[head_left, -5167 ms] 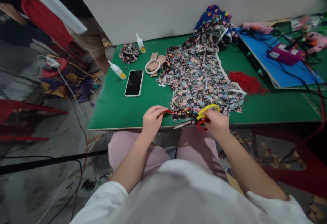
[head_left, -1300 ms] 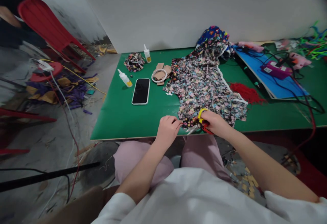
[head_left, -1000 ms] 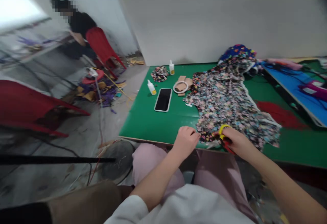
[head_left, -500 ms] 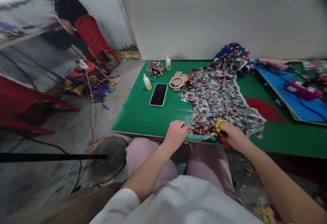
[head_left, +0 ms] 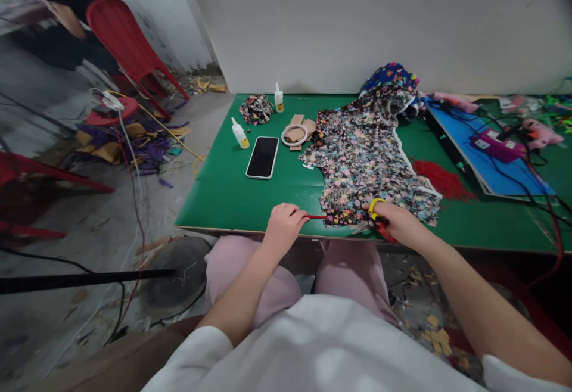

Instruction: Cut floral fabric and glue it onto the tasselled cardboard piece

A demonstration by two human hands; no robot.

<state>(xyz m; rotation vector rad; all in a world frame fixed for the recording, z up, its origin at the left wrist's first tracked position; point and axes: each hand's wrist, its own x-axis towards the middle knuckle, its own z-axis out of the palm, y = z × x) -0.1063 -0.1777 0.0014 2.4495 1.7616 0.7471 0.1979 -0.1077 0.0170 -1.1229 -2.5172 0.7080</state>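
My left hand [head_left: 285,225] is closed in a pinch on a thin red strip [head_left: 316,217], whose far end reaches the near left corner of the flowered fabric [head_left: 366,159]. Whether the strip is string or a stick I cannot tell. My right hand [head_left: 397,225] grips scissors [head_left: 378,216] with yellow and red handles. Their blades point left along the fabric's near edge; how far apart they are is blurred. The fabric is dark with small multicoloured flowers and lies spread on the green tabletop [head_left: 214,201], its far end bunched up.
Left of the fabric are a phone [head_left: 263,157], two small white bottles [head_left: 240,134], a white ring [head_left: 294,135] on cardboard pieces and a flowered bundle [head_left: 256,109]. Red thread [head_left: 440,179], a blue board [head_left: 482,154] and cables lie right. A person sits on a red chair [head_left: 123,40].
My left hand has drawn a little left from the fabric's corner, and more of the red strip shows. The right hand stays at the near edge with the scissors. The whole view has shifted.
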